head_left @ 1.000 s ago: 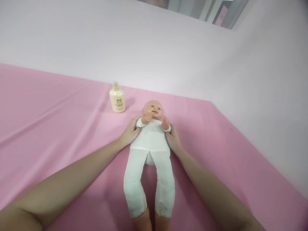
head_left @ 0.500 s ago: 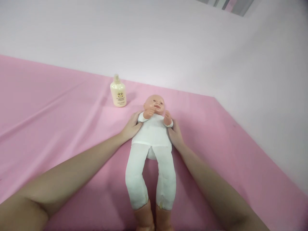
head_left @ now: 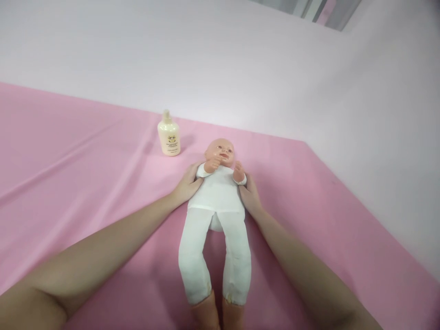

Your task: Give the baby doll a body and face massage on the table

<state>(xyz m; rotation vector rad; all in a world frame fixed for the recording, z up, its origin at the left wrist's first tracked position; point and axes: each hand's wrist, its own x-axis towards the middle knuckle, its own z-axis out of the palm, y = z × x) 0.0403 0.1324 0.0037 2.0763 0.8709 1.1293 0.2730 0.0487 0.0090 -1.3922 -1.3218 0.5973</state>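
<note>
Doll (head_left: pixel 217 201) lies face-up on the pink sheet (head_left: pixel 85 183) — left hand (head_left: pixel 187 185) and right hand (head_left: pixel 250 195) cup its sides under the arms, fingers pressed against the torso, seemingly steadying it. Lotion bottle (head_left: pixel 168 135) stands upright nearby.

Single head-worn view, looking forward and down along both forearms, close over pink bedsheet (head_left: pixel 68 174)

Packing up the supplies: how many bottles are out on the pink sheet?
1. The bottle stands upright near the wall, beyond the left hand and left of the doll's head.
</note>
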